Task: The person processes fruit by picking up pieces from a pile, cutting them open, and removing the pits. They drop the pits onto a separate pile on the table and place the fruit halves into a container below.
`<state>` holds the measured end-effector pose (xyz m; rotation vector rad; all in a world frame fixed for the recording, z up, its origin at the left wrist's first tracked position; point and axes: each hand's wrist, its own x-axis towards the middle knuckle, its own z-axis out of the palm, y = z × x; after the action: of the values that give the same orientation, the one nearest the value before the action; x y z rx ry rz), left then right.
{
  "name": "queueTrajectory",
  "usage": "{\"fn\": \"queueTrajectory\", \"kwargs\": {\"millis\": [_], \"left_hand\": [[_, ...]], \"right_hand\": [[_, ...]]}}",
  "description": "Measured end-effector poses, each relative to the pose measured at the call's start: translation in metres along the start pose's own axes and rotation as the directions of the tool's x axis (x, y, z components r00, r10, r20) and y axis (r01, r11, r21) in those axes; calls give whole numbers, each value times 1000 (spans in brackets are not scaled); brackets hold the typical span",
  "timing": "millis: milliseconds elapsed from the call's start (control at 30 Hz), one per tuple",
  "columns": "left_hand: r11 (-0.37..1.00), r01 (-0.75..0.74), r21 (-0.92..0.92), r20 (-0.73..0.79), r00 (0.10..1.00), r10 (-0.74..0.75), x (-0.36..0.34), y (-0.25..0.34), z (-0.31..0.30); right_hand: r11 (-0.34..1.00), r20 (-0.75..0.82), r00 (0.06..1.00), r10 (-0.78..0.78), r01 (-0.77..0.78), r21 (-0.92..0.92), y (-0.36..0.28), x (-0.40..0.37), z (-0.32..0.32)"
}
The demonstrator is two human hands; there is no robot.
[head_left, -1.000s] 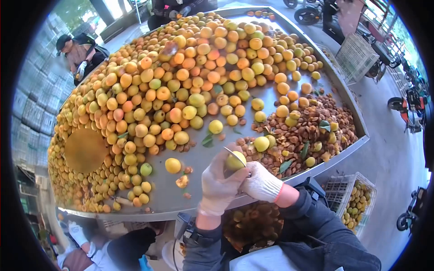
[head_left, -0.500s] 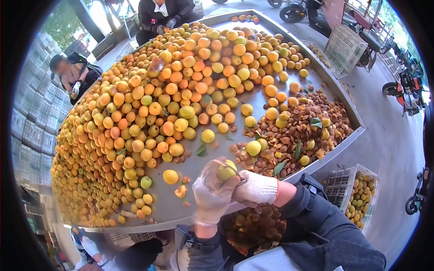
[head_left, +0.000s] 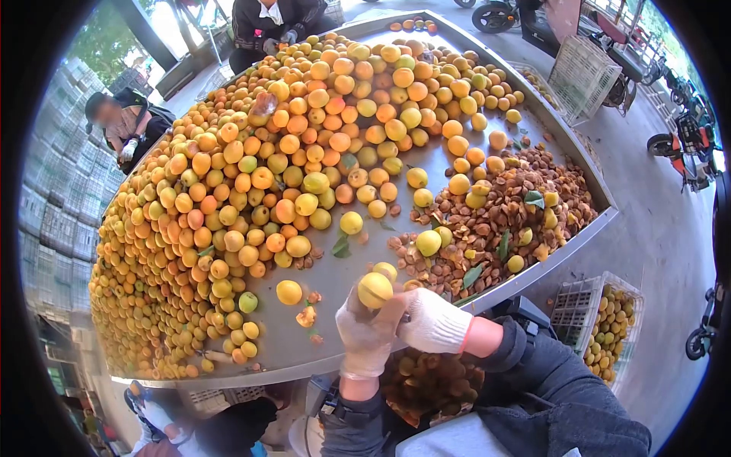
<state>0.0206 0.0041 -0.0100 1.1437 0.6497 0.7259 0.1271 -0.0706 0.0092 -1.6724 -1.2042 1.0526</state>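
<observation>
My left hand (head_left: 361,339), in a white glove, is closed around a yellow apricot (head_left: 375,290) above the table's near edge. A second yellow apricot (head_left: 384,270) shows just behind it, apparently in the same hand. Against it presses my right hand (head_left: 434,321), also gloved in white, with its fingers curled; whatever they grip is hidden. Left of my hands, a loose apricot (head_left: 289,292) and a torn piece of fruit (head_left: 306,317) lie on the metal table (head_left: 293,343). A heap of brown apricot pits (head_left: 499,221) with some leaves lies beyond my right hand.
A large mound of apricots (head_left: 251,190) covers the table's left and far side. Below the near edge stands a container of split fruit (head_left: 430,381). A crate (head_left: 571,316) with apricots is at right. Co-workers sit at the far side (head_left: 270,27) and left (head_left: 126,126).
My hands have turned and parted slightly. The greenish fruit face between them now shows as a yellow apricot, with a second one behind it. The view has shifted slightly.
</observation>
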Motion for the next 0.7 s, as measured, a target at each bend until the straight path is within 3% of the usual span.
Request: {"fn": "queueTrajectory", "kwargs": {"millis": [33, 133, 167, 200, 233, 267, 333, 367, 400, 433, 467, 533, 567, 600, 633, 667, 700], "left_hand": [[1000, 2, 1, 2, 1000, -2, -1, 1, -3], [998, 5, 62, 94, 996, -11, -2, 3, -16], [978, -33, 205, 175, 985, -3, 0, 4, -24], [936, -85, 341, 257, 966, -6, 1, 5, -28], [936, -88, 342, 258, 966, -4, 1, 7, -26], [953, -114, 281, 226, 973, 50, 2, 8, -22], [964, -141, 223, 192, 976, 99, 3, 11, -17], [982, -117, 148, 89, 991, 105, 3, 12, -15], [993, -100, 69, -17, 995, 102, 3, 13, -15], [992, -101, 70, -19, 995, 102, 4, 16, -16], [994, -106, -24, -83, 991, 104, 6, 21, -18], [987, -117, -112, -150, 984, 100, 7, 24, -22], [990, -122, 67, -117, 985, 129, 7, 23, -23], [962, -128, 242, -79, 985, 151, 7, 20, -24], [911, -205, 359, 5, 976, 218, 9, 10, -19], [912, -204, 355, 13, 977, 214, 6, 9, -16], [739, -340, 582, 163, 939, 304, 3, 14, -11]], "right_hand": [[973, 50, 995, -84, 71, 221, 5, -1, 1], [930, 168, 986, -15, -48, 365, -4, -8, -6], [930, 170, 985, -14, -50, 364, -10, -10, -11], [913, 289, 950, 115, -216, 346, -17, -10, -16], [875, 400, 885, 237, -374, 307, -20, -9, -20], [877, 399, 887, 234, -370, 306, -21, -8, -21], [915, 315, 916, 248, -328, 234, -21, -5, -21], [915, 315, 917, 246, -327, 237, -17, -5, -19], [956, 247, 955, 164, -215, 198, -11, -6, -18], [984, 183, 980, 74, -102, 149, -7, -7, -17], [984, 186, 980, 72, -100, 149, -6, -8, -20], [977, 4, 999, -52, 50, 207, -6, -10, -29], [956, -70, 996, 61, -38, 289, -10, -10, -36], [822, -24, 938, 346, -291, 490, -34, -10, -47], [854, -99, 961, 258, -179, 489, -26, -6, -40], [875, -180, 969, 170, -64, 480, -17, -1, -33], [946, -217, 969, 114, -39, 322, -18, 1, -31]]}}
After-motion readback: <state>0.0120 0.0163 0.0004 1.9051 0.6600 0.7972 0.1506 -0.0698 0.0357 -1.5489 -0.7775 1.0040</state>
